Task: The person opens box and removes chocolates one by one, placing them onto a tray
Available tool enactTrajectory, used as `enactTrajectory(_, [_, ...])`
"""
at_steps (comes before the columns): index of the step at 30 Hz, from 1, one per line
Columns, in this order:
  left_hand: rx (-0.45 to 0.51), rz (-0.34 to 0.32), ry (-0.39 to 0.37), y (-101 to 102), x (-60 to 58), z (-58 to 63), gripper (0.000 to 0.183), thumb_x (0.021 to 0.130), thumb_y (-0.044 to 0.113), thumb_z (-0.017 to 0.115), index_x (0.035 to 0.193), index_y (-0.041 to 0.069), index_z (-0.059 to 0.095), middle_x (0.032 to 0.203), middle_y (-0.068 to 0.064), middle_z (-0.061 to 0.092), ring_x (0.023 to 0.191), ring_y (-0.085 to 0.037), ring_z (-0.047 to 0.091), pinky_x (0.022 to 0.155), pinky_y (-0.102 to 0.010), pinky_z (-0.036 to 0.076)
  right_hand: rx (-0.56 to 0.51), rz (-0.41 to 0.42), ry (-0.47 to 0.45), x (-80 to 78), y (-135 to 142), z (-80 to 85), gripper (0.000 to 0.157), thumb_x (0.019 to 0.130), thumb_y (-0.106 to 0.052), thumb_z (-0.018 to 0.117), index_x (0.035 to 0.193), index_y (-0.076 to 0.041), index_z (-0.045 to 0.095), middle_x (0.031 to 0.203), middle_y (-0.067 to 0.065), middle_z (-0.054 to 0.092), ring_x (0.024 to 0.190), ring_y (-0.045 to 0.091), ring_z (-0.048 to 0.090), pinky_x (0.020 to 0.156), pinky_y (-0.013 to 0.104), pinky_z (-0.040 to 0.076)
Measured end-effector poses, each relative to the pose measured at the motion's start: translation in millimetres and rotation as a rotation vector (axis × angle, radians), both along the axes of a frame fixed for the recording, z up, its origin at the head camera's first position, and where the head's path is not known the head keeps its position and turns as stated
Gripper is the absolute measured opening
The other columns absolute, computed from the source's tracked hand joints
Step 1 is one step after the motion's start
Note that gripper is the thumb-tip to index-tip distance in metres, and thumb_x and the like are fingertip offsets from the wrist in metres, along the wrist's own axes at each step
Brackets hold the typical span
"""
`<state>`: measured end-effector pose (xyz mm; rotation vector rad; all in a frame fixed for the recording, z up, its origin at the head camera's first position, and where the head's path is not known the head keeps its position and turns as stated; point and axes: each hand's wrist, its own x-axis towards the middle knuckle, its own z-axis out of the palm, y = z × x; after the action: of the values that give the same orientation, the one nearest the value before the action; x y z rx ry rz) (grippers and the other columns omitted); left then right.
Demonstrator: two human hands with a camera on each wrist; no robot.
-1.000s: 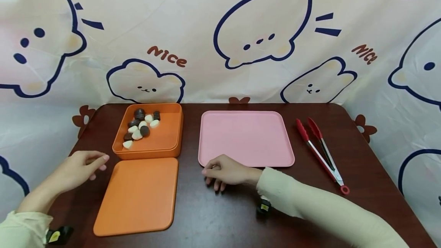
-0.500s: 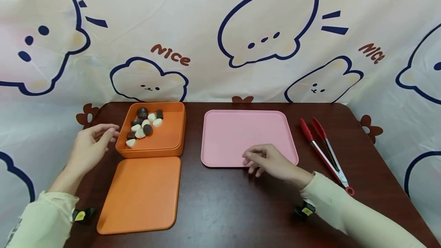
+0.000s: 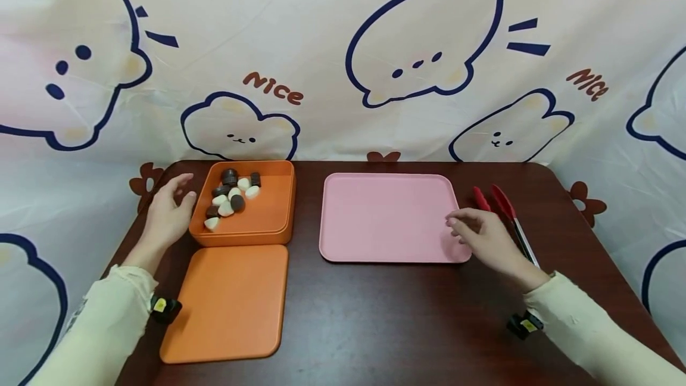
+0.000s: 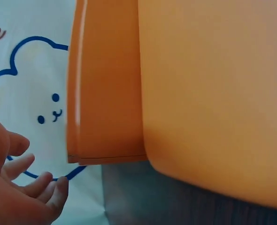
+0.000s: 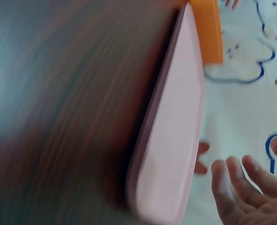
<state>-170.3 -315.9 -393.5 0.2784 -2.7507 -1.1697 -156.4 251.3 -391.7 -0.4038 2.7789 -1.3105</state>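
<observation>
Evidently the red-tipped tongs lie on the counter to the right of the pink tray, their long axis slanting from the red tips at the far end toward the near right, the lower part hidden by the right hand and forearm. That hand is much the nearer: the tongs lie to its right and beyond it, and its loosely bent fingers hold nothing near the tray's right edge. Well apart across the counter, the left hand, also free, is just beside the left wall of the orange box.
</observation>
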Motion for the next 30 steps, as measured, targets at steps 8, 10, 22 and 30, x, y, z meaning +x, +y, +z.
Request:
enactTrajectory(8, [0.157,-0.095,-0.23,-1,-16.1,-11.2,0.061,0.112,0.031,0.018,0.163,0.004,-0.003,0.166,-0.032,0.005,0.152,-0.053,0.012,0.12,-0.071,0.019,0.332,-0.144,0.081,-7.2,53,-6.2,0.045,0.101,-0.028,0.064,0.133,0.003,0.06,0.117,0.032,0.063,0.096,0.038,0.06,0.081,0.051,0.056])
enactTrajectory(10, [0.175,-0.12,-0.273,-1,-18.4,-13.7,0.06,0.112,0.031,0.015,0.162,0.005,-0.007,0.167,-0.029,-0.001,0.153,-0.052,0.006,0.121,-0.07,0.015,0.425,-0.148,0.045,-9.1,65,-10.2,0.058,0.099,-0.033,0.065,0.14,0.006,0.052,0.136,0.038,0.05,0.118,0.052,0.048,0.096,0.069,0.046])
enactTrajectory(22, [0.202,-0.139,-0.215,-3,-24.5,-32.0,0.056,0.112,0.028,0.01,0.162,0.006,-0.002,0.169,-0.023,0.0,0.156,-0.046,0.0,0.125,-0.066,0.007,0.681,-0.134,-0.191,-11.0,110,-27.3,0.1,0.088,-0.045,0.075,0.145,0.022,0.029,0.122,0.045,0.051,0.099,0.05,0.057,0.08,0.065,0.055])
enactTrajectory(30, [0.254,-0.124,-0.16,-3,-23.9,-39.9,0.056,0.112,0.031,0.01,0.163,0.01,0.002,0.17,-0.019,0.003,0.157,-0.043,0.002,0.126,-0.065,0.008,0.624,-0.148,-0.197,-10.2,117,-32.1,0.076,0.087,-0.044,0.077,0.121,0.019,0.051,0.094,0.028,0.063,0.075,0.03,0.06,0.064,0.046,0.056])
